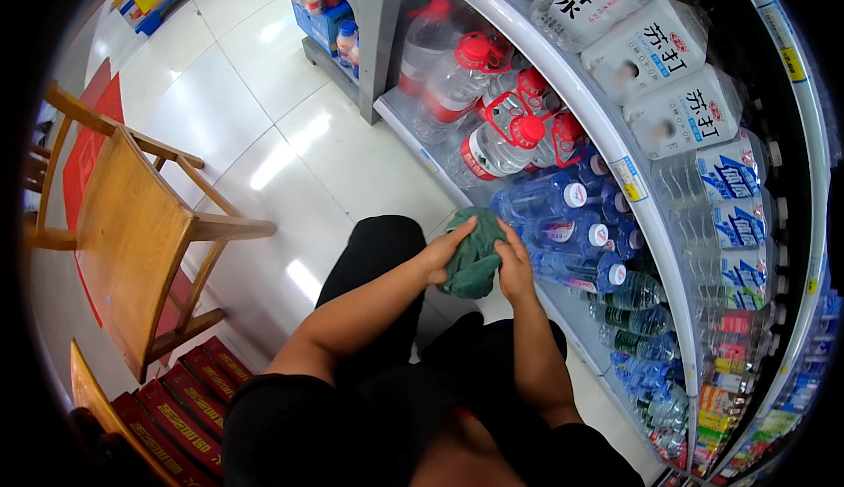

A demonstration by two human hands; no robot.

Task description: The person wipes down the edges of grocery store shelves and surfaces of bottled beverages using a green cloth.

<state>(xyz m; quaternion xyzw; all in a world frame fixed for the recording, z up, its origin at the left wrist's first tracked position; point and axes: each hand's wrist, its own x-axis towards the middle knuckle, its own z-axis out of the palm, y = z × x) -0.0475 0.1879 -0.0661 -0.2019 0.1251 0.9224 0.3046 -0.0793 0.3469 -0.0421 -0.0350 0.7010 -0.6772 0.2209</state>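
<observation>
A bunched green cloth (472,256) is held between both hands, above the floor and close to the bottom shelf. My left hand (443,249) grips its left side, thumb on top. On its right side my right hand (517,264) presses with bent fingers. Just beyond the cloth, blue-tinted water bottles (550,233) stand on the lowest shelf. Large clear bottles with red caps and handles (484,151) are further up the same shelf. Smaller green-labelled bottles (633,319) lie or lean nearer to me; which one I cannot tell. The cloth hides parts of my fingers.
A curved white shelf edge (613,151) runs above the bottom row, with packs of bottled drinks (686,114) on the upper level. A wooden chair (125,223) stands at the left, and dark red boxes (181,414) lie below it. A grey shelf post (382,39) rises ahead.
</observation>
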